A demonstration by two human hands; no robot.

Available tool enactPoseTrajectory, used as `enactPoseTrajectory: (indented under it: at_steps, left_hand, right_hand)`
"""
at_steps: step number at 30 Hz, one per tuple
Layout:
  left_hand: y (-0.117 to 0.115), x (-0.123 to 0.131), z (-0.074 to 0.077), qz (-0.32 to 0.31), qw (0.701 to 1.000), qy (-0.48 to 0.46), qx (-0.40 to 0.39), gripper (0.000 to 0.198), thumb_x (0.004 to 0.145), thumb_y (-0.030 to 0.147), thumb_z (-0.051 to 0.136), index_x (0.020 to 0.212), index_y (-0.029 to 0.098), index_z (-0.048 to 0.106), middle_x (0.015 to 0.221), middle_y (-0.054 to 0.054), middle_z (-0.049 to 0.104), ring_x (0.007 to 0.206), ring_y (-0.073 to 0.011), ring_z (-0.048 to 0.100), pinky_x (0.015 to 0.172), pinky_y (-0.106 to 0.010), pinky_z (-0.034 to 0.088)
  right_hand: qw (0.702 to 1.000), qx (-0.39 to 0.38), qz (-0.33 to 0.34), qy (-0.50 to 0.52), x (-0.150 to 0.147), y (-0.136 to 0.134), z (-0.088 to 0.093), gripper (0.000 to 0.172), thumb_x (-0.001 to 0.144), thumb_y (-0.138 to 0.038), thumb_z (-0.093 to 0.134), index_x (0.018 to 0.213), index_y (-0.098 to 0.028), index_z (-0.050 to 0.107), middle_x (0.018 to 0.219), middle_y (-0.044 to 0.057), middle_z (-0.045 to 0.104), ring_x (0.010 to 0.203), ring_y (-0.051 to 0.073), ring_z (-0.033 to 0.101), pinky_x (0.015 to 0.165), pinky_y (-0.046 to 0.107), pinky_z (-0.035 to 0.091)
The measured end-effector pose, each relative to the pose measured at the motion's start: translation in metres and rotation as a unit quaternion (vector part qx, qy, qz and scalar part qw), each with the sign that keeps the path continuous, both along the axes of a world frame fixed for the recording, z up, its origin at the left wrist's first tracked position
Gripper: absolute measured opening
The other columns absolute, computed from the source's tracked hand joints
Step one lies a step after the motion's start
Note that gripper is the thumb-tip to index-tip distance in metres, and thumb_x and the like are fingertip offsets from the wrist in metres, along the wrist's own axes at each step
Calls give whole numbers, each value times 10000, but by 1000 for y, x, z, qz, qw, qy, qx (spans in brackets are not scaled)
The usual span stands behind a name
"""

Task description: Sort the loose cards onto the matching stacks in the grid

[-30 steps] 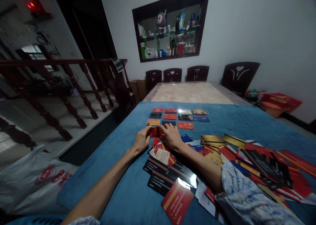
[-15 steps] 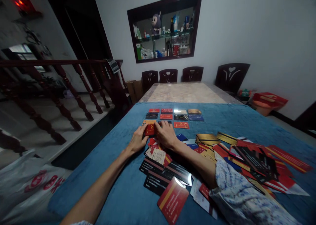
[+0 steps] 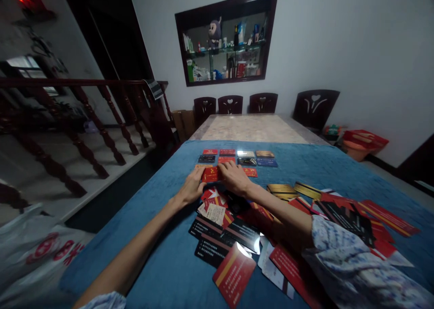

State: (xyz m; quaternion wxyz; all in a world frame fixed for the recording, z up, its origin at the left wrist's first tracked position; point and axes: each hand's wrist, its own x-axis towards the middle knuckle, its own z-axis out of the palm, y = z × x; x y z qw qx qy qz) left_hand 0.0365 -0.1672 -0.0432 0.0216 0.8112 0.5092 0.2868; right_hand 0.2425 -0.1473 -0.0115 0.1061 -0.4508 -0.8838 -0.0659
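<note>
A red card [image 3: 210, 175] with gold marks is held tilted between my two hands. My left hand [image 3: 191, 186] pinches its left side, and my right hand [image 3: 234, 179] grips its right edge with curled fingers. Just beyond them, cards lie in neat rows on the blue cloth; a blue card [image 3: 267, 163] and a black card [image 3: 247, 161] are among them. My right hand partly covers another red card [image 3: 251, 172]. Under and near my wrists is a loose heap with black cards [image 3: 212, 252], a red striped card [image 3: 234, 273] and a beige printed slip [image 3: 214, 214].
More loose cards, gold ones [image 3: 281, 190] and black ones [image 3: 344, 223] included, spread to the right on the blue cloth [image 3: 152, 255]. Bare stone tabletop [image 3: 244, 127] shows at the far end, with chairs [image 3: 317, 108] behind. White plastic bags [image 3: 44, 255] stand at the lower left.
Both hands have shifted slightly right with the red card, which now shows more of its face. My right forearm has moved right, uncovering more of a red card in the heap.
</note>
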Motion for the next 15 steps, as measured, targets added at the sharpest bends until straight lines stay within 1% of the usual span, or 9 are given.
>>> enactPoseTrajectory:
  at_steps: [2,4,7,8,12,15]
  left_hand:
    - [2,9,3,-16,1000,6,-1,595,793,83,566,1372,146,445,1330,-152,555,1252,-280,520,1089,-482,418]
    - [4,19,8,-22,1000,16,-3,577,797,92,566,1361,145,457,1288,-153,556,1221,-278,524,1068,-473,430]
    - [6,34,16,-5,999,46,-2,540,796,127,588,1326,182,500,1180,-122,551,1139,-277,534,1016,-478,452]
    - [7,39,18,-1,998,57,-3,547,779,130,606,1314,184,510,1176,-118,535,1124,-278,529,1007,-480,452]
    - [12,59,27,-3,995,96,-13,497,798,143,591,1288,191,526,1252,-127,488,1144,-289,486,997,-487,441]
    - [17,73,32,-5,991,128,-39,459,820,165,583,1275,199,525,1282,-125,492,1163,-300,462,989,-500,434]
  right_hand:
    - [1000,-4,-9,-7,10,0,2,445,908,-203,529,1348,-169,465,1301,163,548,1183,289,453,888,389,421]
    - [1000,-4,-18,-12,20,0,6,457,902,-237,563,1346,-176,476,1280,162,553,1181,297,456,872,387,430]
    - [999,-7,-34,-14,36,-1,12,459,865,-300,639,1298,-194,532,1281,162,537,1175,310,450,850,383,438]
    - [999,-9,-35,-15,42,0,14,446,858,-307,648,1279,-198,547,1280,158,537,1176,310,445,848,380,437]
    - [999,-25,-43,-9,60,2,17,405,848,-304,655,1234,-209,574,1292,142,527,1179,303,430,828,366,437]
    - [998,-43,-53,4,72,7,15,311,830,-286,666,1129,-214,617,1262,123,538,1164,295,436,816,361,434]
